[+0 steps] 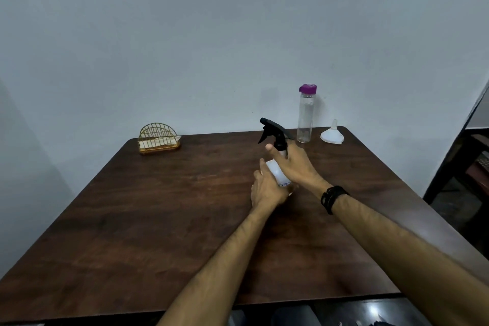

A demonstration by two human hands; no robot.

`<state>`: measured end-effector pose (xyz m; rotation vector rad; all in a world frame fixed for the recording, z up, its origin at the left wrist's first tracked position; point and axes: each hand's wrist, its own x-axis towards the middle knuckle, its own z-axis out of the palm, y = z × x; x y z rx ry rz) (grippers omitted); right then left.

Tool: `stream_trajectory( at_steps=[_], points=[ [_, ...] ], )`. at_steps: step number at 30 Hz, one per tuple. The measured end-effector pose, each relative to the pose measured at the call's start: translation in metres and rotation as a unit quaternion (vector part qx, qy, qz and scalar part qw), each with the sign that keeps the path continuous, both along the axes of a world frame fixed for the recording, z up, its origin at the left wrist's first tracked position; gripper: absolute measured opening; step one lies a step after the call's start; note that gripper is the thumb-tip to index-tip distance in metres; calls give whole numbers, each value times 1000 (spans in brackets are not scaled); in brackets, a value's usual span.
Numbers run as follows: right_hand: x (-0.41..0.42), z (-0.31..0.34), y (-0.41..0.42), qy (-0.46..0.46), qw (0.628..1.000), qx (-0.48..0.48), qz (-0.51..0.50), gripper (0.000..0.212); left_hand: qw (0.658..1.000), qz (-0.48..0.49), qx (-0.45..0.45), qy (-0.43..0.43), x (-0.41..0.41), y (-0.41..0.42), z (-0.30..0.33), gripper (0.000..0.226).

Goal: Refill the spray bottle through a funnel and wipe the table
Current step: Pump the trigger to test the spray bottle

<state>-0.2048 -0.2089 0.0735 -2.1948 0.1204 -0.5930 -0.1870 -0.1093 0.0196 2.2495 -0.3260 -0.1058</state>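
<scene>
A white spray bottle (275, 171) with a black trigger head (272, 131) stands on the dark wooden table (164, 219), right of centre. My left hand (267, 189) wraps around the bottle's body from the near side. My right hand (296, 164) grips its neck just under the black head, thumb raised. A clear water bottle (304, 119) with a purple cap stands at the far edge behind it. A white funnel (332, 135) rests wide end down, spout up, to the right of that bottle.
A gold wire napkin holder (158, 139) with white napkins stands at the table's far left corner. A grey wall backs the table. Dark furniture (465, 167) stands off the right edge. A black watch is on my right wrist.
</scene>
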Motion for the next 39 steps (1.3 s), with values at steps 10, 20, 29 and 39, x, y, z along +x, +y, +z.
stream_trajectory(
  at_steps=[10, 20, 29, 39],
  points=[
    [14, -68, -66, 217, 959, -185, -8, 69, 999, 25, 21, 9, 71, -32, 14, 105],
    [52, -74, -74, 269, 917, -293, -4, 78, 999, 24, 19, 45, 145, -74, 21, 110],
    [55, -80, -76, 264, 921, -287, -5, 78, 998, 42, 33, 33, 177, -109, 20, 112],
    [53, -76, -69, 267, 921, -284, -8, 78, 998, -44, 27, 30, 157, -36, 5, 108]
  ],
)
